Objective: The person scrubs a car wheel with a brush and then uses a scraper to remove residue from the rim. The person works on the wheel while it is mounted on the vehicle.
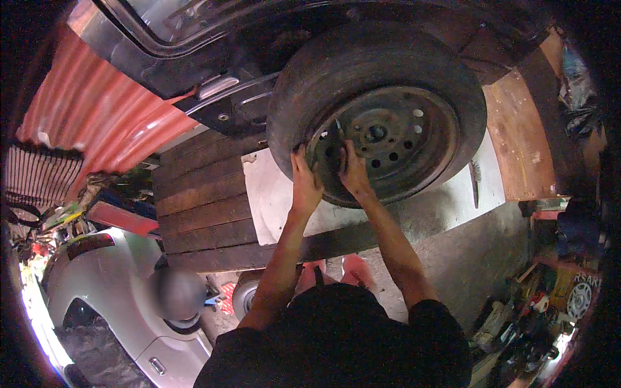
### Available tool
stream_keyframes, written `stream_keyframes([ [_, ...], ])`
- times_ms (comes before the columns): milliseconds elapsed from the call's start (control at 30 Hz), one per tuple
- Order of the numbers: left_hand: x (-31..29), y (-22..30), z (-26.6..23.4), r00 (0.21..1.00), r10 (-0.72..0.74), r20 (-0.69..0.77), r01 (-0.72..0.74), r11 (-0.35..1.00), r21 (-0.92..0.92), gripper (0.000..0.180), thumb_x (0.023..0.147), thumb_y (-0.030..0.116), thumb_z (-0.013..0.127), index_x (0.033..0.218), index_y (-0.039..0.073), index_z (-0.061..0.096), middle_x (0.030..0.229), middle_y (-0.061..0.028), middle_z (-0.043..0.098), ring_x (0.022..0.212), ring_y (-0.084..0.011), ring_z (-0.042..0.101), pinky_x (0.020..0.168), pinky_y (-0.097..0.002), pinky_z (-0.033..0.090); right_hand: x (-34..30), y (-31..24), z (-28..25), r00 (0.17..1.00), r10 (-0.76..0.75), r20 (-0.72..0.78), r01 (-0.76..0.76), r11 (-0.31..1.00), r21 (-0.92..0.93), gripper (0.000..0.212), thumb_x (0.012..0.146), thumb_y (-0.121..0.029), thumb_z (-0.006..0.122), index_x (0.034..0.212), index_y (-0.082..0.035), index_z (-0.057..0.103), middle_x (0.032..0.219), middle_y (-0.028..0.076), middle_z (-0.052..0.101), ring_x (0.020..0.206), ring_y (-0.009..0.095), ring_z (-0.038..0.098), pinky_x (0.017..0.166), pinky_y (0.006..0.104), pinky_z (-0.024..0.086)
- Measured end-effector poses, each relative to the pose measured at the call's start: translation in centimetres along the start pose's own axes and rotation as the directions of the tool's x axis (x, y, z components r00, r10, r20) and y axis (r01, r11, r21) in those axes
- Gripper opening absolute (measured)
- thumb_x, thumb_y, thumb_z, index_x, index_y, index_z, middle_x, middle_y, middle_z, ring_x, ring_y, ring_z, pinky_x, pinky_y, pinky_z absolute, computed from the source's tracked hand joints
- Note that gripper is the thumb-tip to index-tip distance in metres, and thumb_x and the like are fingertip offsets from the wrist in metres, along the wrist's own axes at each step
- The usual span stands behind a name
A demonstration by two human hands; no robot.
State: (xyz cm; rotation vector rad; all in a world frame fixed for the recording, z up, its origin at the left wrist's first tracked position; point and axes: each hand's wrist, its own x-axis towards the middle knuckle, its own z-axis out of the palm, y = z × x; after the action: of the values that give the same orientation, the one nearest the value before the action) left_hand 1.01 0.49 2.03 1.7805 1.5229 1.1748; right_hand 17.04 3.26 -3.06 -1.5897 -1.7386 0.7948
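A wheel (381,171), a black tyre on a dark, worn steel rim with round holes, lies on a white sheet on the workbench. At the near left part of the rim, my left hand (307,184) is closed against the edge where tyre and rim meet. My right hand (353,171) reaches inside the rim, its fingers closed round a thin, dark tool with a light tip (337,124); its exact kind is too small to make out. Shadow partly hides the fingertips of both hands.
A brush (475,184) lies on the white sheet (268,207) right of the wheel. Dark wooden planks (204,194) extend to the left. A dark car body panel (239,77) stands behind. Lower left is a silver car (123,284); clutter fills the lower right.
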Motion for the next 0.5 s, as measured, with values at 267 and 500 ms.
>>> stream_keyframes([
  [267,0.2,1.0,0.2,0.997,0.045,-0.058,-0.047,0.999,-0.021,0.081,0.075,-0.012,0.054,0.147,-0.006,0.02,0.142,-0.0352,0.031,0.134,-0.0532,0.032,0.114,-0.0489,0.028,-2.9,3.6,2.3,0.953,-0.245,-0.18,0.199,0.95,-0.239,0.056,0.095,-0.021,0.055,0.147,-0.006,0.037,0.106,0.028,0.066,0.09,0.049,0.064,0.081,0.0561,0.052],
  [500,-0.5,0.5,1.0,0.995,0.014,-0.097,0.009,0.973,0.232,0.081,0.078,-0.005,0.058,0.149,-0.003,0.019,0.144,-0.0308,0.031,0.134,-0.0512,0.031,0.112,-0.053,0.028,-3.2,4.0,1.4,0.999,0.017,0.051,-0.017,1.0,0.001,0.05,0.102,-0.029,0.045,0.147,-0.008,0.038,0.125,0.027,0.06,0.105,0.051,0.06,0.089,0.0549,0.051],
])
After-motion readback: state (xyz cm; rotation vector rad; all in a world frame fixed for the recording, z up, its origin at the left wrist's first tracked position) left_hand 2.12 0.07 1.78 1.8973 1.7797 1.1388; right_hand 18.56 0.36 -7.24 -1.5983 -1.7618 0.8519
